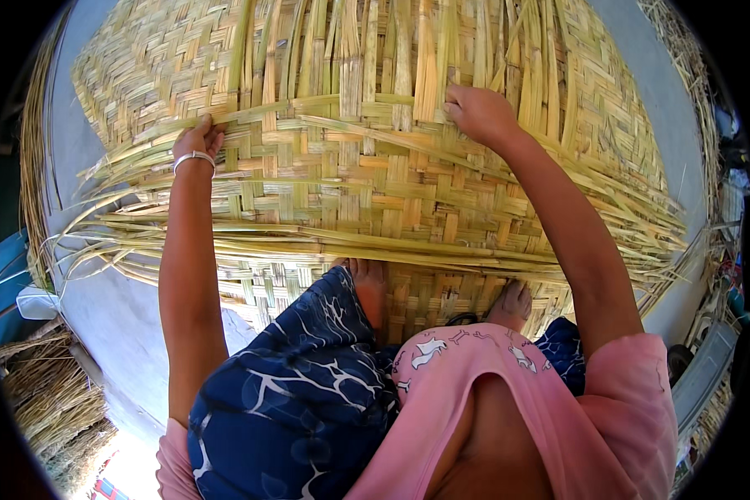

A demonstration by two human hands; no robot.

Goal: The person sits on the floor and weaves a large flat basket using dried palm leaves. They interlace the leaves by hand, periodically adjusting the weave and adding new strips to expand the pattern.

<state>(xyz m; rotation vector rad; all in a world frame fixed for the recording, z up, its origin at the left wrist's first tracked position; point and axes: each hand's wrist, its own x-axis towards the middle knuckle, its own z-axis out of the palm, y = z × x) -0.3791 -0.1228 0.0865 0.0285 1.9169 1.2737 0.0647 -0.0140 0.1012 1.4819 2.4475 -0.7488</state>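
A large mat of flat split cane, pale yellow and green, lies in front of me, partly woven. My left hand, a white bangle at its wrist, pinches a long greenish cane strip that runs crosswise toward the right. Closed like a fist, my right hand rests farther right, against the lengthwise strips; its fingertips are hidden, so what it grips cannot be made out. Between me and my hands, a loose bundle of long crosswise strips lies over the weave, its ends fanning out at both sides.
My bare feet stand on the near part of the mat. Grey floor borders it. Dry stalks are heaped at the lower left, near a blue object. A grey plastic piece stands at the right.
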